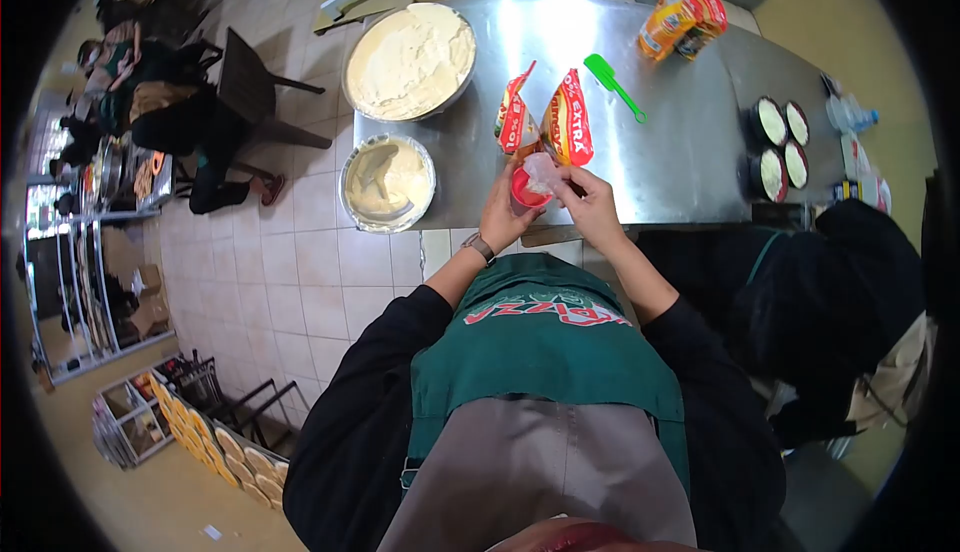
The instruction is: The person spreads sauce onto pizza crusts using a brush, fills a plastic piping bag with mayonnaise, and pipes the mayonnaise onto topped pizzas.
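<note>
My left hand (500, 214), with a watch on its wrist, is wrapped round a small red cup (527, 192) near the table's front edge. In my right hand (590, 204) is a crumpled translucent plastic piece (541, 171), pinched at the cup's mouth. Just beyond the cup stand two red and orange packets (514, 117) (569, 120). A green spatula (615, 87) lies to their right. On the left are a large bowl (411, 60) heaped with a pale creamy mix and a smaller bowl (388, 184) with pale mix and a scoop-like tool in it.
More packets (682, 17) stand at the metal table's (680, 167) far side. Several dark cups with white filling (770, 122) sit at the right. A person in dark clothes (830, 302) is close on the right. Chairs (250, 87) and other people are at the left.
</note>
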Demonstrator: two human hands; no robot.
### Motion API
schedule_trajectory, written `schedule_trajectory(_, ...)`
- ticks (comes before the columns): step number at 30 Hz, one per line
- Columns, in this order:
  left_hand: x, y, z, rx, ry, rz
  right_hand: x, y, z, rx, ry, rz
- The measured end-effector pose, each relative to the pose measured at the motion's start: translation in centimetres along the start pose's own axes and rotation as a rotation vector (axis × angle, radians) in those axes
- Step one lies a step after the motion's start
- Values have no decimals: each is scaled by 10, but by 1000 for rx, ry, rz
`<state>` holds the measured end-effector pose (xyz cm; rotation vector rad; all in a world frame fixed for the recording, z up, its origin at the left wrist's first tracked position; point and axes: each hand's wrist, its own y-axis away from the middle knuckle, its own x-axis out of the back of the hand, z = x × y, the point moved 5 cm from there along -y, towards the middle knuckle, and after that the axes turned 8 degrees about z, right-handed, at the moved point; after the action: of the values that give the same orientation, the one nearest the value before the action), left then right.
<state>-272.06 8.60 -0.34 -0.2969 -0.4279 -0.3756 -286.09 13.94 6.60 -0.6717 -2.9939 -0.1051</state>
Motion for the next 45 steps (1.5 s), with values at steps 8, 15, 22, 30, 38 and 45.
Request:
schedule_trajectory(8, 30, 5, 38, -114, -74, 194, -4, 17, -49, 404, 171, -10)
schedule_trajectory(15, 46, -2, 79, 138, 546, 189, -10, 16, -60, 467, 235, -19)
schedule_trajectory(22, 40, 2, 83, 363, 892, 126, -12, 30, -59, 765, 533, -21)
schedule_trajectory(30, 48, 14, 64, 553, 1114, 293, -19, 43, -43, 589, 344, -126)
schedule_trajectory(38, 50, 23, 74, 526, 1239, 133, -11, 28, 10, -177, -159, -33)
schedule_trajectory(45, 48, 30, 78, 422, 1063, 9, -17, 34, 12, -560, -534, -185)
